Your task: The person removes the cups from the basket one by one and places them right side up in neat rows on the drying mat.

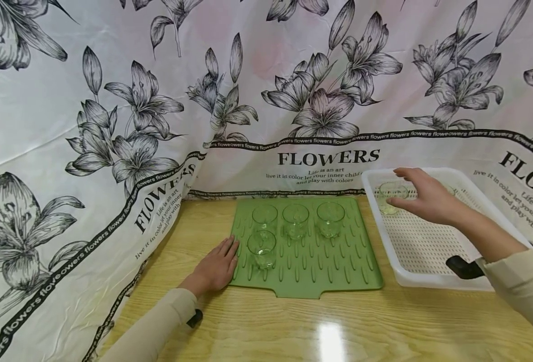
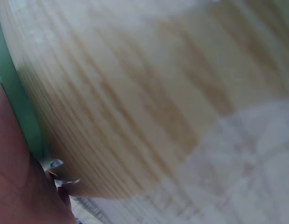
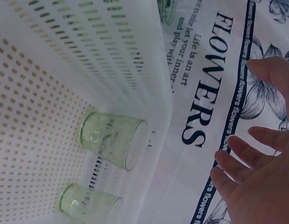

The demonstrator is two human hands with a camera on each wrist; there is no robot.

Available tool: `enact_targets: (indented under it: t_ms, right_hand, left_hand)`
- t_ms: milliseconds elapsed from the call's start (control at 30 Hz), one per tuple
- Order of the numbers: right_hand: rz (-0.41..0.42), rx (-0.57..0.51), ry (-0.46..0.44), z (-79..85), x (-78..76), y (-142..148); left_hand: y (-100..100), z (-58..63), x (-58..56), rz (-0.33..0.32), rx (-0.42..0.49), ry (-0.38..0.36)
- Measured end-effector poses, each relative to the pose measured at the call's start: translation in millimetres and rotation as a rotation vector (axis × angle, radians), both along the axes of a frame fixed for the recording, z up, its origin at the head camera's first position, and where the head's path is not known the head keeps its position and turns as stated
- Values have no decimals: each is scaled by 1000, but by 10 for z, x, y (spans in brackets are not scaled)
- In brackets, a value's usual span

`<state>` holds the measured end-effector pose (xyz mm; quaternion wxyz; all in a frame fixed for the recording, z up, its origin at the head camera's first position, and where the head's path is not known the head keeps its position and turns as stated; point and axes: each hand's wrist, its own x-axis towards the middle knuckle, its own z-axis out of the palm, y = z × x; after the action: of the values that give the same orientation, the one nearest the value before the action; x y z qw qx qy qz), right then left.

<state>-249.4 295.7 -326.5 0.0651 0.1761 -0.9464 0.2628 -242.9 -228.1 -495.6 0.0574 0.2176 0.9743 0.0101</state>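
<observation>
My left hand point(image 1: 216, 264) lies at the left edge of a green drying mat point(image 1: 298, 289), fingertips on its border. Several clear drinking glasses stand on the mat, three in a row at the back and one glass point(image 1: 262, 250) in front on the left. Over the white perforated basket point(image 1: 383, 231), my right hand point(image 1: 431, 198) hovers with thumb and fingers spread apart and nothing between them. Below it, one glass point(image 1: 387, 193) stands in the basket's back left. In the right wrist view, two greenish glasses point(image 3: 114, 140) stand inside, near the basket wall.
A light wood table point(image 1: 257, 327) carries the mat and the basket side by side. White cloth point(image 1: 244, 171) with printed flowers and lettering hangs behind and along the left. Black wrist devices point(image 1: 464, 267) show at the sleeves.
</observation>
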Motion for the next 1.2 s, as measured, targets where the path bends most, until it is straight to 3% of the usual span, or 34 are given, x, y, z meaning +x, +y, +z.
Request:
enact_targets:
  t_ms: [333,667,967,1200]
  right_hand:
    - [-7,53,52,-43,-245,194]
    - [-60,53,-87,-157,-456,351]
    - [-86,10,-129,-298,-650,372]
    - [-121,-34,-178,-441,-695,379]
  left_hand:
    - [-17,-24,-24,1,-15,3]
    - [-38,-71,-60,-1,-5,1]
    - [-34,-49,-46,-5,-14,19]
    - [-10,-25,-27,-5,-16,10]
